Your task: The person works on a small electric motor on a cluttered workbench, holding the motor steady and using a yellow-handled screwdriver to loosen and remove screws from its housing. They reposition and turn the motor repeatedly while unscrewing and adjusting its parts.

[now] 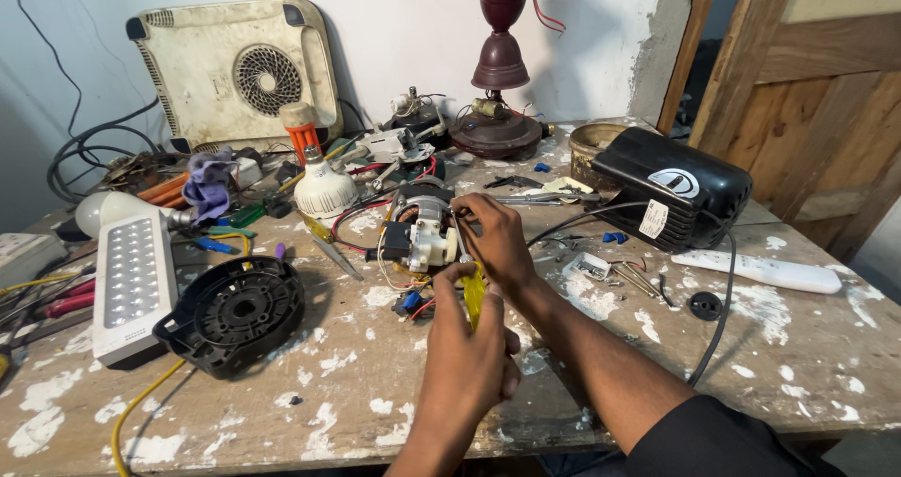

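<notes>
I am counting two hands, left point(466, 355) and right point(495, 240), one small motor point(424, 230), one yellow-handled tool point(475, 294), one LED bulb point(324, 188), one LED panel lamp point(133, 280), one round black housing point(235, 313), one black casing point(673, 188) and one white remote point(756, 270).

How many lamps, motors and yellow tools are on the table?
Lamps: 2, the bulb and the flat light
Motors: 1, the small motor by the right hand
Yellow tools: 1, in the left hand
Total: 4
</notes>
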A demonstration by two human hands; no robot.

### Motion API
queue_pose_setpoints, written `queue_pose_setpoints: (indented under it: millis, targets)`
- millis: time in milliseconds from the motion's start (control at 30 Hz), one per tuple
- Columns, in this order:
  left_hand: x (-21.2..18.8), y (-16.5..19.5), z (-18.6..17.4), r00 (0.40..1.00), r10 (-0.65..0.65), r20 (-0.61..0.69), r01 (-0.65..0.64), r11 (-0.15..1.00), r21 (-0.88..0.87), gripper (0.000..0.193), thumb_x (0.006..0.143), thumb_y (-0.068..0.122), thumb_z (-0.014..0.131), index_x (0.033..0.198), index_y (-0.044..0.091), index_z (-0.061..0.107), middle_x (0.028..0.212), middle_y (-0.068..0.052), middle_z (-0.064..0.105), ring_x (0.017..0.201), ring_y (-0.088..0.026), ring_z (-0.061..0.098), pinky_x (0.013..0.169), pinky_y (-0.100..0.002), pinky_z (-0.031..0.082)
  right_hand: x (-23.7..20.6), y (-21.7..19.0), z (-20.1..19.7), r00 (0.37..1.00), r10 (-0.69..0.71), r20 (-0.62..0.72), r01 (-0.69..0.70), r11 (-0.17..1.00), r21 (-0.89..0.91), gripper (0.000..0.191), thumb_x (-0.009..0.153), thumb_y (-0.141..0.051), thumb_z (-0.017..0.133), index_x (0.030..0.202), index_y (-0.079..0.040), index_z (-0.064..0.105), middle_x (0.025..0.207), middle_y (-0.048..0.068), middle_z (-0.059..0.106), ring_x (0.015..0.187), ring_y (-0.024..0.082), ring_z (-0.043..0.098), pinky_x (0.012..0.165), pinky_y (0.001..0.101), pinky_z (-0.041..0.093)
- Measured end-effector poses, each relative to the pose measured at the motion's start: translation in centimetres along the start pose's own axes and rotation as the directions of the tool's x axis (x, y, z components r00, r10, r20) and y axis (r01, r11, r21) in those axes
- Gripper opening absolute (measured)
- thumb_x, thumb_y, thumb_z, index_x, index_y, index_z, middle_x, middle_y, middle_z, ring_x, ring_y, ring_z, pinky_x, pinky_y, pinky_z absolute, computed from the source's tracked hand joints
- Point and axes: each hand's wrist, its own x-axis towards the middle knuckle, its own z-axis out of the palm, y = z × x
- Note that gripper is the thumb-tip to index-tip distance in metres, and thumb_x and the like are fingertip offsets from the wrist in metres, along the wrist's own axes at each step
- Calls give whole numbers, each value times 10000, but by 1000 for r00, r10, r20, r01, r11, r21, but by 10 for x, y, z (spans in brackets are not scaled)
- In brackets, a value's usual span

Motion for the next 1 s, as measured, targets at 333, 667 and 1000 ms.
queue_pose_setpoints:
  millis: [333, 667, 1000]
  targets:
    - [7, -17, -2, 977, -117, 178, 201, 779, -594, 396, 993, 279, 493, 1359, 217, 356, 775, -101, 543, 438, -125, 392, 424, -267, 315, 0, -10, -6, 998, -66, 8, 66, 998, 10, 138, 900, -48, 656, 1015, 22, 686, 1138, 182, 734, 1024, 350, 732, 860, 415, 577]
    - [-9, -13, -5, 988, 154, -3, -138, 894, 427, 729, 914, 131, 584, 1528, 40, 200, 673, -207, 677, 489, -321, 698, 473, -444, 560, -2, -4, 1, 998, -41, -46, 39, 998, -42, 123, 860, 21, 713, 983, 18, 705, 1094, 164, 750, 997, 319, 749, 853, 384, 589]
    - [1, -22, 3, 987, 128, -97, -33, 754, 656, 700, 956, 205, 501, 1514, -44, 161, 805, -344, 668, 791, -511, 686, 728, -587, 532, 2, 2, 4, 997, 28, -71, -23, 998, 65, 257, 807, 47, 757, 1057, 5, 717, 1068, 123, 762, 956, 231, 764, 802, 314, 637]
